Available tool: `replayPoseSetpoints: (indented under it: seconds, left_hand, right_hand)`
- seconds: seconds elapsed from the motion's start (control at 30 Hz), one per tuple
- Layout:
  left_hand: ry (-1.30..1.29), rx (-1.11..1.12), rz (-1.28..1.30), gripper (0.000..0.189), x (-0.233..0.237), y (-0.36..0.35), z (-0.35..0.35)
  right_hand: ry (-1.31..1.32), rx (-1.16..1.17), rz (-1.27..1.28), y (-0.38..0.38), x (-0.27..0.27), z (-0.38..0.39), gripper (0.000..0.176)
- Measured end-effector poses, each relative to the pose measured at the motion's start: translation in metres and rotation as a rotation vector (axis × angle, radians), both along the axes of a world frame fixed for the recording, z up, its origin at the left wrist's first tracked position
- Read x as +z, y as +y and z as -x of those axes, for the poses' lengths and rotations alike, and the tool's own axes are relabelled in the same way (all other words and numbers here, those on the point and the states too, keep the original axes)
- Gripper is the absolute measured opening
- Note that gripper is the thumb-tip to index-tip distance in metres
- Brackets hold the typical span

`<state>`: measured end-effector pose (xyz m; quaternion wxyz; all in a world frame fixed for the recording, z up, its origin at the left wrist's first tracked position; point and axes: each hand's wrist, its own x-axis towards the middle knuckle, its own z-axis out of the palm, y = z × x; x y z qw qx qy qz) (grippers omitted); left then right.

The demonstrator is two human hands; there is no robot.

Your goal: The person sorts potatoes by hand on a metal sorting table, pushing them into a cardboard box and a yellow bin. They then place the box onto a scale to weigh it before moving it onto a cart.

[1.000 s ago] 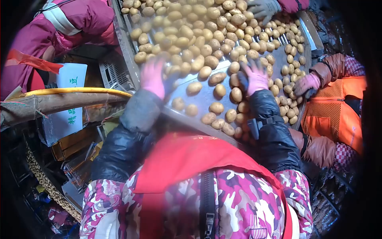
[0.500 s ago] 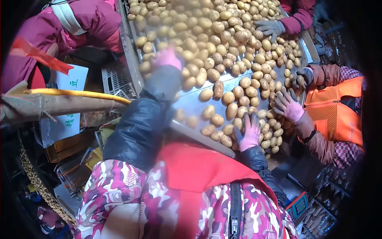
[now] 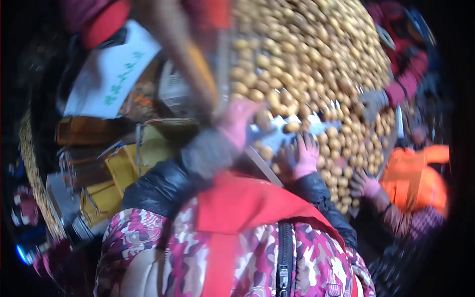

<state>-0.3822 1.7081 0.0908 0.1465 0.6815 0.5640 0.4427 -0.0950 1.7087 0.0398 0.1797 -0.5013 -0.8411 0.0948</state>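
Potatoes cover a metal sorting table in front of me. My left hand, in a pink glove, is blurred at the table's left edge beside a few potatoes; a brownish potato is near its fingertips, and whether it is held cannot be made out. My right hand, in a pink and grey glove, rests at the near side among the potatoes, fingers spread and pointing away from me.
A co-worker's grey glove reaches in from the right, and another co-worker's pink-grey glove lies below it. Left are a white box, yellow crates and a blurred pole.
The view has turned, so the table appears farther right. My left hand has come back from the far potatoes to the table's left edge. My right hand stays at the near side.
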Motion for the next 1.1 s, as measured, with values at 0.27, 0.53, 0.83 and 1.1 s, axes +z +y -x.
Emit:
replayPoseSetpoints:
  seconds: [0.27,0.53,0.83,1.1]
  left_hand:
    - [0.256,0.390,-0.233,0.057,0.082,-0.125,0.114]
    - [0.192,1.109,-0.410,0.055,0.082,-0.177,0.202]
    - [0.156,1.144,-0.366,0.057,0.054,-0.175,0.202]
    - [0.152,1.147,-0.387,0.058,0.049,-0.176,0.207]
  right_hand:
    - [-0.221,0.048,0.080,0.020,-0.038,-0.006,0.070]
    - [-0.212,0.086,0.034,0.028,-0.032,-0.011,0.066]
    - [-0.235,0.107,-0.007,0.023,-0.036,-0.021,0.064]
    - [-0.268,0.061,0.057,0.019,-0.038,-0.019,0.065]
